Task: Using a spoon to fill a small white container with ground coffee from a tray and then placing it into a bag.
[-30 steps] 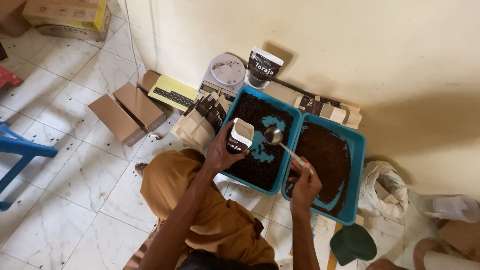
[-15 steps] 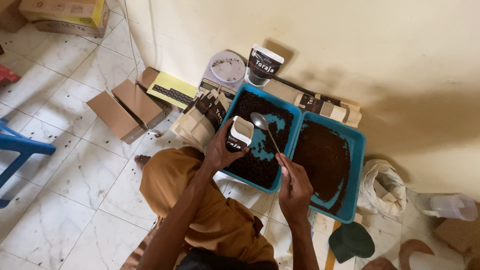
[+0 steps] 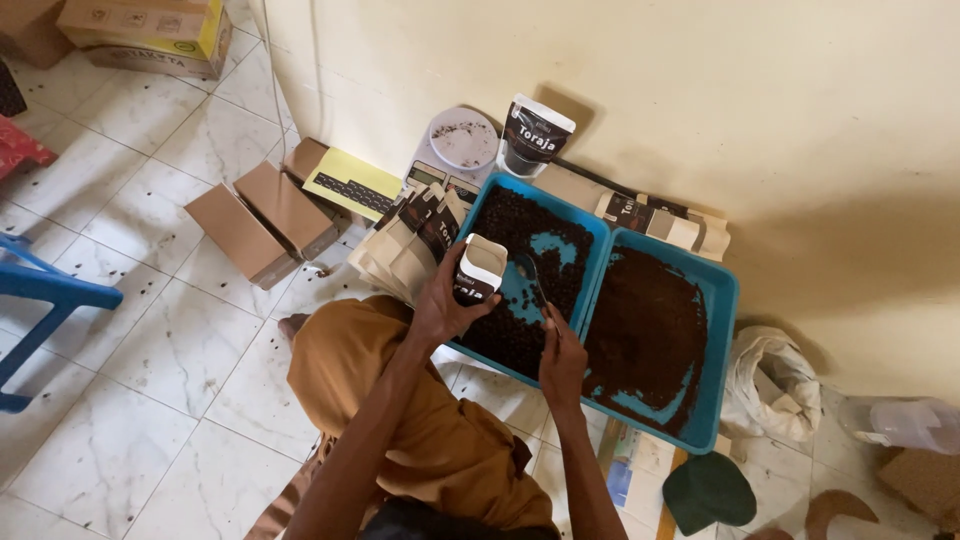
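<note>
My left hand (image 3: 445,305) holds an open paper pouch (image 3: 479,268) with a dark label, upright over the near-left corner of the left blue tray (image 3: 590,232). My right hand (image 3: 562,358) grips the handle of a metal spoon (image 3: 528,272), whose bowl is down in the dark coffee beans (image 3: 520,225) of that tray, just right of the pouch. A second blue tray (image 3: 722,330) with more dark beans (image 3: 645,335) lies alongside on the right.
Several empty pouches (image 3: 408,245) are stacked left of the trays. A kitchen scale (image 3: 455,148) and a filled pouch (image 3: 535,132) stand by the wall. Cardboard boxes (image 3: 265,215) lie on the tiled floor; a blue stool (image 3: 45,290) stands far left, a white sack (image 3: 775,385) right.
The spoon has swung from over the gap between the trays to the left and down into the left tray's beans beside the pouch. My left hand keeps the pouch in place.
</note>
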